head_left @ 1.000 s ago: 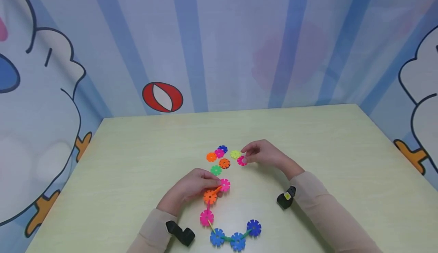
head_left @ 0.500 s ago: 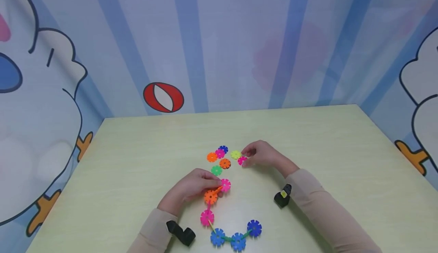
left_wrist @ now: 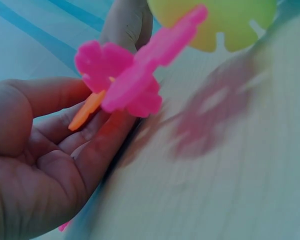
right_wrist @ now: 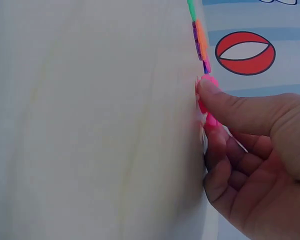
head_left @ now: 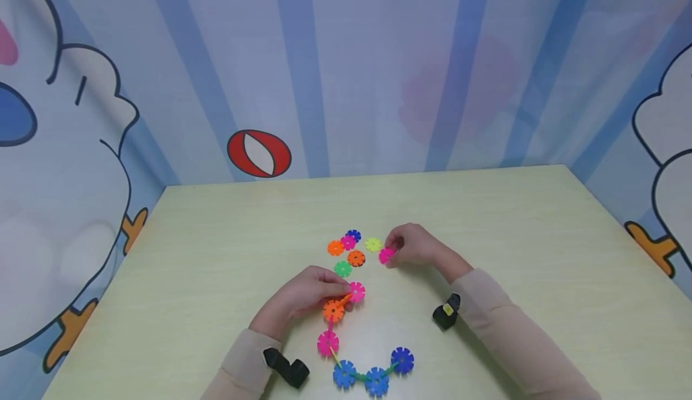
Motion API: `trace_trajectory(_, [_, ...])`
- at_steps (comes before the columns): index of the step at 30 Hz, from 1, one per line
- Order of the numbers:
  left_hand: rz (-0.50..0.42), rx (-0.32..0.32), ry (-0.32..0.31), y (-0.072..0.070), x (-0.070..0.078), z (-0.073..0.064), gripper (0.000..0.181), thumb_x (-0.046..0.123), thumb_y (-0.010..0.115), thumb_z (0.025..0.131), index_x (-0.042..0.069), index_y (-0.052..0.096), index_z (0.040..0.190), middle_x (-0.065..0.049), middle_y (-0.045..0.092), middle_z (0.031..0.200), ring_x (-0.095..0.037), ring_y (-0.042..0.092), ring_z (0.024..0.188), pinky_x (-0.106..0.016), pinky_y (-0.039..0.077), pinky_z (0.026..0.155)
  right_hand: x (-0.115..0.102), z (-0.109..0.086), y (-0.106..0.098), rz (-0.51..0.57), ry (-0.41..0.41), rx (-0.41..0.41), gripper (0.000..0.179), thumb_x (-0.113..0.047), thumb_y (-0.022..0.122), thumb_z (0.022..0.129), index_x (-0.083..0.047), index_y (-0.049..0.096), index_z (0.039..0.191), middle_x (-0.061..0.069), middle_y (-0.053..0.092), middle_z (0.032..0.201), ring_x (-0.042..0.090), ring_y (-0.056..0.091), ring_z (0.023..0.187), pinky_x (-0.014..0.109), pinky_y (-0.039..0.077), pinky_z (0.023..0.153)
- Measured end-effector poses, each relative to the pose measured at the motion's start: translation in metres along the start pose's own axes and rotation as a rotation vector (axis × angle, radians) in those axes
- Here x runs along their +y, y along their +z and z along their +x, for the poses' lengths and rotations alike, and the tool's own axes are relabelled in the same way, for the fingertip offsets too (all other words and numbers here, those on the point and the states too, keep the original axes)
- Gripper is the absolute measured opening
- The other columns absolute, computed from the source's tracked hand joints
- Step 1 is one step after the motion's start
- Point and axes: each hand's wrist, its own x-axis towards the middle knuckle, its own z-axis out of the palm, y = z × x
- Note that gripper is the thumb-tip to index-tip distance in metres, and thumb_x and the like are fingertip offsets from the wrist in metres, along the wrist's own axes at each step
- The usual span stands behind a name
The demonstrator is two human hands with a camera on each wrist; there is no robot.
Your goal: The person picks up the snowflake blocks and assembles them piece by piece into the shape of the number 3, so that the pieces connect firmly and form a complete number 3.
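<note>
Notched plastic snowflake discs are joined into a curved chain on the table. At the chain's upper end, my left hand pinches a pink snowflake disc, with an orange piece between the fingers. Below it follow an orange disc, a pink disc and blue discs. My right hand pinches a loose pink disc between thumb and fingertips, right beside a yellow disc. The right wrist view shows that pink disc under the thumb; fingers partly cover it.
Loose discs lie between the hands and beyond: green, orange, another orange, pink and dark blue. Behind the table's far edge stands a striped, printed backdrop.
My right fingers have closed on the loose pink disc and drawn it slightly right, away from the yellow disc. The left hand and the chain stay in place.
</note>
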Motion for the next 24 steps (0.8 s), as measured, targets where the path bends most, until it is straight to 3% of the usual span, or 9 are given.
trace_trajectory(8, [-0.046, -0.042, 0.01, 0.0, 0.001, -0.002, 0.024, 0.013, 0.059, 0.095, -0.004, 0.07, 0.109, -0.012, 0.073, 0.087, -0.017, 0.068, 0.083, -0.029, 0.054, 0.086, 0.0, -0.011, 0.001, 0.114, -0.005, -0.01, 0.009, -0.005, 0.072, 0.083, -0.006, 0.065, 0.088, 0.004, 0.06, 0.079, 0.017, 0.052, 0.068, 0.026, 0.047, 0.061])
trace_trajectory(18, [-0.065, -0.051, 0.017, 0.0, 0.001, -0.001, 0.025, 0.013, 0.059, 0.095, -0.005, 0.069, 0.11, -0.014, 0.073, 0.087, -0.018, 0.069, 0.083, -0.03, 0.054, 0.087, -0.005, -0.03, 0.012, 0.323, -0.155, -0.093, 0.019, -0.005, 0.07, 0.086, 0.0, 0.069, 0.104, 0.006, 0.07, 0.088, 0.016, 0.062, 0.072, 0.03, 0.055, 0.071])
trace_trajectory(24, [-0.078, -0.047, 0.013, -0.001, 0.0, -0.001, 0.024, 0.012, 0.059, 0.095, -0.005, 0.069, 0.109, -0.013, 0.073, 0.087, -0.017, 0.069, 0.082, -0.029, 0.054, 0.085, -0.011, -0.033, 0.02, 0.33, -0.201, -0.121, 0.011, -0.007, 0.071, 0.085, -0.003, 0.068, 0.095, 0.003, 0.07, 0.085, 0.017, 0.063, 0.074, 0.031, 0.054, 0.072])
